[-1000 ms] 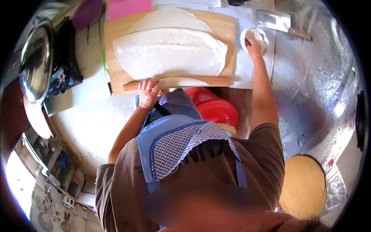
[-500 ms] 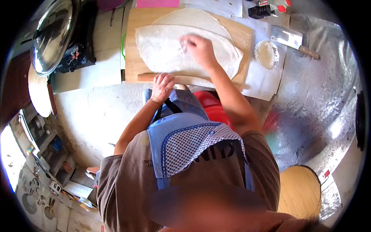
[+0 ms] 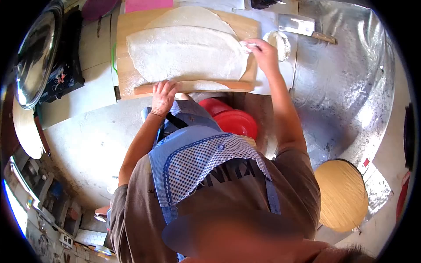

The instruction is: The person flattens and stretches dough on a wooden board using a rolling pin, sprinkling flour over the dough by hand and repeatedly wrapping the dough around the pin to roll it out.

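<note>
A large thin sheet of dough (image 3: pixel 188 52) lies folded over on a wooden board (image 3: pixel 125 70), with white flour on its surface. Along the board's near edge lies a wooden rolling pin (image 3: pixel 232 85), partly covered by dough. My left hand (image 3: pixel 163 95) rests with its fingers over the pin's left part. At the dough's right corner is my right hand (image 3: pixel 264 51), its fingers pinched together around a little white flour. Just right of that hand stands a round bowl of flour (image 3: pixel 283 46).
A cleaver (image 3: pixel 296 23) lies beyond the bowl. At the left are a black stove (image 3: pixel 63 83) and a shiny pot lid (image 3: pixel 38 57). Red basins (image 3: pixel 237 122) sit below the board's near edge. A round wooden board (image 3: pixel 342 195) is at the lower right.
My right hand went from the flour bowl to over the middle of the dough, then right to its corner. More flour shows on the dough. My left hand has stayed on the pin.
</note>
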### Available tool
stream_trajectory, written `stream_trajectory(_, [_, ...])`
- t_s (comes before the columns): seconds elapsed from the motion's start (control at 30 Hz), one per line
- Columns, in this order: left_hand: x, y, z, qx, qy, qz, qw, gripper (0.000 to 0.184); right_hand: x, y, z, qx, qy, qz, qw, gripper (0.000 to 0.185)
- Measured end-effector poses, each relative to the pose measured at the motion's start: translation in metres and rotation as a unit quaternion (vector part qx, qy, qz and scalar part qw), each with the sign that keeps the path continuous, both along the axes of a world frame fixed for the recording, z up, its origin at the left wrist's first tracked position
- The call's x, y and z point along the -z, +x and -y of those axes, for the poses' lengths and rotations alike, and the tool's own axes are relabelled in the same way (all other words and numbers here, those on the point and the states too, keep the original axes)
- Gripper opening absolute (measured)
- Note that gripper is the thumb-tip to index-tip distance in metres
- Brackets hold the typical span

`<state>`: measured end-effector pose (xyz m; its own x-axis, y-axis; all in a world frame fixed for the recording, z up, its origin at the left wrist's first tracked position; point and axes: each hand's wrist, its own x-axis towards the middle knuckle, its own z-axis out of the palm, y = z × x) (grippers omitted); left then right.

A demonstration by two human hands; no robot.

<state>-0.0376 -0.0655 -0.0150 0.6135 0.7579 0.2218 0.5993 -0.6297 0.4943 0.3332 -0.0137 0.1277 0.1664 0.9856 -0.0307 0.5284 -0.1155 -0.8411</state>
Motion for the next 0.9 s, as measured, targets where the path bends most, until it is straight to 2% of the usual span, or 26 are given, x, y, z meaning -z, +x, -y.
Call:
stream_trajectory(0.03, [-0.002, 0.001, 0.0, -0.009, 0.006, -0.002, 1.0, 0.038, 0.008, 0.019, 0.01, -0.001, -0.063, 0.057, 0.996, 0.021])
stream_trajectory(0.1, [-0.008, 0.003, -0.001, -0.01, 0.006, -0.014, 1.0, 0.038, 0.016, 0.041, 0.033, -0.157, -0.113, 0.244, 0.951, 0.024])
stream_trajectory(0.13, [-0.004, 0.005, -0.006, -0.011, 0.01, -0.011, 1.0, 0.038, 0.003, 0.039, 0.028, -0.156, -0.109, 0.247, 0.95, 0.024])
stream_trajectory(0.17, [0.0, 0.004, -0.006, -0.011, 0.01, -0.009, 1.0, 0.038, -0.009, 0.038, 0.024, -0.026, -0.086, 0.125, 0.988, 0.026])
stream_trajectory(0.2, [0.0, 0.001, 0.001, -0.006, 0.004, -0.008, 1.0, 0.038, -0.017, 0.032, 0.03, 0.11, -0.065, -0.003, 0.992, 0.028])
stream_trajectory(0.23, [-0.003, 0.0, 0.002, -0.003, -0.001, -0.009, 1.0, 0.038, -0.013, 0.028, 0.038, 0.116, -0.069, -0.004, 0.991, 0.028])
stream_trajectory(0.3, [0.001, 0.0, 0.004, -0.011, 0.015, -0.016, 1.0, 0.037, -0.001, 0.022, 0.047, -0.041, -0.244, 0.149, 0.957, 0.031])
stream_trajectory(0.33, [0.004, -0.001, 0.003, -0.008, 0.017, -0.014, 1.0, 0.037, 0.0, 0.021, 0.052, -0.102, -0.118, 0.185, 0.97, 0.028])
stream_trajectory(0.37, [0.009, -0.001, 0.003, -0.006, 0.012, 0.005, 1.0, 0.037, 0.002, 0.027, 0.046, -0.107, -0.116, 0.187, 0.97, 0.028])
stream_trajectory(0.4, [0.008, -0.004, 0.009, -0.002, 0.001, 0.02, 1.0, 0.037, -0.005, 0.023, 0.04, 0.036, -0.04, 0.029, 0.998, 0.024])
stream_trajectory(0.43, [0.009, -0.006, 0.012, -0.006, 0.002, 0.013, 1.0, 0.037, -0.008, 0.017, 0.045, 0.188, 0.036, -0.13, 0.973, 0.021])
stream_trajectory(0.5, [0.009, -0.005, 0.013, -0.005, 0.001, 0.007, 1.0, 0.038, 0.053, 0.03, 0.061, 0.088, -0.144, -0.085, 0.982, 0.021])
stream_trajectory(0.57, [0.009, -0.004, 0.012, -0.015, 0.018, 0.014, 1.0, 0.038, 0.024, -0.021, 0.048, -0.006, -0.154, 0.016, 0.988, 0.021])
stream_trajectory(0.6, [0.011, -0.003, 0.01, -0.014, 0.015, 0.02, 1.0, 0.039, 0.014, -0.035, 0.032, 0.009, -0.093, 0.083, 0.992, 0.019])
stream_trajectory(0.63, [0.01, -0.005, 0.014, -0.006, 0.006, 0.024, 1.0, 0.039, 0.004, -0.052, 0.011, 0.066, -0.015, -0.051, 0.996, 0.02])
stream_trajectory(0.67, [0.008, -0.008, 0.017, -0.005, 0.003, 0.016, 1.0, 0.039, 0.001, -0.07, -0.008, 0.126, 0.065, -0.184, 0.973, 0.02])
stream_trajectory(0.73, [0.007, -0.003, 0.009, -0.004, 0.002, 0.005, 1.0, 0.038, 0.013, -0.109, -0.036, 0.02, 0.051, -0.265, 0.963, 0.02])
stream_trajectory(0.77, [0.004, -0.003, 0.008, -0.002, -0.002, -0.003, 1.0, 0.037, 0.026, -0.129, -0.046, -0.07, -0.048, -0.206, 0.975, 0.019])
stream_trajectory(0.8, [0.001, -0.003, 0.005, -0.004, -0.017, -0.005, 1.0, 0.035, 0.01, -0.148, -0.053, -0.124, 0.017, -0.054, 0.991, 0.02])
stream_trajectory(0.83, [0.001, -0.003, 0.004, -0.003, 0.008, -0.004, 1.0, 0.036, 0.001, -0.157, -0.067, -0.128, 0.025, -0.058, 0.99, 0.02])
stream_trajectory(0.9, [0.001, -0.002, 0.002, 0.003, -0.009, 0.024, 1.0, 0.035, -0.01, -0.173, -0.086, -0.041, 0.154, -0.261, 0.952, 0.019])
